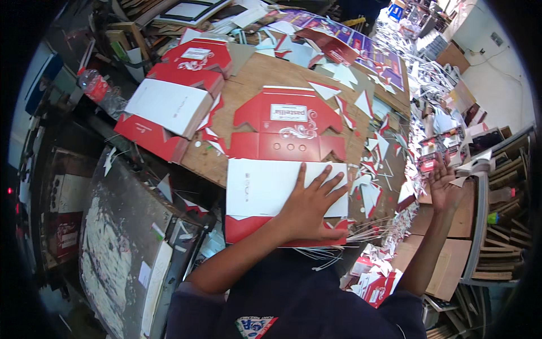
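A flat die-cut carton blank (288, 169), red at the far part with a white panel nearer me, lies on top of a pile on the wooden table. My left hand (313, 200) rests flat on its white panel and near red flap, fingers spread. Off to the right, away from the table, my right hand (446, 189) is raised over the heap of paper scraps (432, 141). Its fingers are stretched and apart. A small white paper scrap (459, 181) shows right beside its fingers; I see no grip on it.
At the left stands a thicker stack of similar red and white blanks (169, 107), beside a plastic bottle (96, 87). Red and white offcuts (372, 186) litter the table's right side. A shelf rack (480, 226) stands at far right, a dark worn machine surface (121, 237) at left.
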Demonstrator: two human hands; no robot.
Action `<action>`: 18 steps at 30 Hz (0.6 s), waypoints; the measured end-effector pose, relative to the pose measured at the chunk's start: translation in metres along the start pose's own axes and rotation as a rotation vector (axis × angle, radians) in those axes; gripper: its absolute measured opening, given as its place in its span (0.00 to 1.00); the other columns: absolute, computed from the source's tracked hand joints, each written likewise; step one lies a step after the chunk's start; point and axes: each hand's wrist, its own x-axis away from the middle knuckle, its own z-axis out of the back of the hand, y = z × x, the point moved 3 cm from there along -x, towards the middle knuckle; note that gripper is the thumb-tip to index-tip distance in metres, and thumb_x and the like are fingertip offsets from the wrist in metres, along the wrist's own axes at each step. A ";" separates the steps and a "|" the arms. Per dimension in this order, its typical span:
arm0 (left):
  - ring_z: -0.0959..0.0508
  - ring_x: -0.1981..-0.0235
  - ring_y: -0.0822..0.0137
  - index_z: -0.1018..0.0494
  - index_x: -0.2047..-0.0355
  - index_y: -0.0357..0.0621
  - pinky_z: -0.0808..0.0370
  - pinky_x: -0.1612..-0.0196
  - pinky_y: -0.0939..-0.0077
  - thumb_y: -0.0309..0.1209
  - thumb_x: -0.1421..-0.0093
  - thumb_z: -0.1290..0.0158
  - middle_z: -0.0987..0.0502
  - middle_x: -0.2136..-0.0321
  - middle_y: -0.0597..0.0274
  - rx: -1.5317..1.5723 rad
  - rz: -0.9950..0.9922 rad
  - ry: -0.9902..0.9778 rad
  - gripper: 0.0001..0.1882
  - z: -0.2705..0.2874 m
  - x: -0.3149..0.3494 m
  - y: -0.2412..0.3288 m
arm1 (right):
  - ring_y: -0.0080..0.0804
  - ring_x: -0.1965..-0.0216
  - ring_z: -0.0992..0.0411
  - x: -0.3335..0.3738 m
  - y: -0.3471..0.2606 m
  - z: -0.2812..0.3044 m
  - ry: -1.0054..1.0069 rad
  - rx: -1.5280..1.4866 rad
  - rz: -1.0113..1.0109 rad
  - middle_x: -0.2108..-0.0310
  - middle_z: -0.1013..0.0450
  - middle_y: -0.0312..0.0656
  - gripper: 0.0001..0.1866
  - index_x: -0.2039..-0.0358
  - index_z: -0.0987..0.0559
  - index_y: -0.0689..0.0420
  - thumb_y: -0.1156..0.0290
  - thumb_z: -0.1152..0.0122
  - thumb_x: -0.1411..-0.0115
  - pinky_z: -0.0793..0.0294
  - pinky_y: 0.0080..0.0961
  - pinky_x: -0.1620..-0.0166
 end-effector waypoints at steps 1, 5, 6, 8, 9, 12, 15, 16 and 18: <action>0.44 0.29 0.46 0.35 0.34 0.45 0.57 0.29 0.35 0.61 0.48 0.38 0.38 0.32 0.49 0.092 -0.007 0.065 0.48 0.009 0.001 -0.001 | 0.50 0.41 0.31 0.000 0.013 0.016 0.154 -0.035 -0.077 0.36 0.35 0.53 0.33 0.35 0.37 0.60 0.46 0.57 0.28 0.33 0.46 0.39; 0.29 0.42 0.47 0.32 0.41 0.40 0.35 0.37 0.52 0.41 0.49 0.30 0.29 0.44 0.46 0.010 0.348 0.546 0.38 0.058 0.038 -0.032 | 0.44 0.42 0.31 0.058 0.083 0.001 0.170 0.364 -0.167 0.38 0.34 0.49 0.40 0.32 0.39 0.58 0.38 0.56 0.31 0.29 0.41 0.44; 0.26 0.46 0.48 0.32 0.43 0.37 0.30 0.41 0.56 0.37 0.49 0.30 0.29 0.47 0.45 -0.043 0.484 0.617 0.37 0.070 0.054 -0.045 | 0.39 0.44 0.30 0.075 0.100 -0.023 0.049 0.504 -0.151 0.41 0.31 0.45 0.38 0.32 0.38 0.58 0.40 0.54 0.31 0.26 0.34 0.47; 0.26 0.47 0.51 0.34 0.42 0.32 0.29 0.44 0.59 0.39 0.46 0.31 0.30 0.49 0.44 0.010 0.704 0.640 0.37 0.078 0.084 -0.064 | 0.33 0.54 0.24 0.094 0.141 -0.038 -0.084 0.708 -0.284 0.50 0.27 0.44 0.33 0.39 0.31 0.60 0.44 0.50 0.30 0.23 0.31 0.53; 0.26 0.48 0.52 0.34 0.42 0.31 0.28 0.45 0.60 0.39 0.46 0.32 0.31 0.49 0.44 0.027 0.769 0.597 0.37 0.083 0.098 -0.064 | 0.28 0.61 0.23 0.107 0.151 -0.074 -0.140 0.769 -0.425 0.55 0.24 0.44 0.31 0.41 0.29 0.60 0.45 0.48 0.31 0.22 0.31 0.58; 0.25 0.50 0.50 0.34 0.43 0.28 0.27 0.46 0.61 0.41 0.44 0.33 0.32 0.49 0.43 0.079 0.863 0.484 0.37 0.084 0.113 -0.058 | 0.24 0.62 0.23 0.113 0.179 -0.106 -0.184 1.047 -0.678 0.60 0.22 0.41 0.30 0.43 0.28 0.61 0.46 0.45 0.31 0.22 0.30 0.62; 0.23 0.53 0.49 0.33 0.44 0.28 0.24 0.50 0.60 0.41 0.45 0.33 0.32 0.51 0.43 0.088 0.839 0.419 0.36 0.080 0.109 -0.052 | 0.20 0.63 0.25 0.110 0.174 -0.115 -0.251 1.232 -0.597 0.63 0.22 0.36 0.30 0.43 0.27 0.62 0.48 0.41 0.32 0.24 0.25 0.60; 0.23 0.55 0.52 0.33 0.44 0.29 0.24 0.52 0.62 0.40 0.45 0.32 0.32 0.51 0.44 0.220 0.847 0.424 0.36 0.077 0.109 -0.053 | 0.20 0.63 0.26 0.107 0.169 -0.119 -0.235 1.171 -0.578 0.63 0.22 0.36 0.29 0.45 0.26 0.62 0.48 0.40 0.33 0.26 0.24 0.60; 0.22 0.60 0.59 0.33 0.44 0.29 0.22 0.57 0.66 0.37 0.46 0.31 0.32 0.51 0.46 0.480 0.852 0.415 0.36 0.069 0.110 -0.052 | 0.18 0.64 0.28 0.095 0.150 -0.127 -0.195 1.042 -0.536 0.62 0.22 0.35 0.27 0.48 0.23 0.61 0.49 0.39 0.33 0.28 0.22 0.59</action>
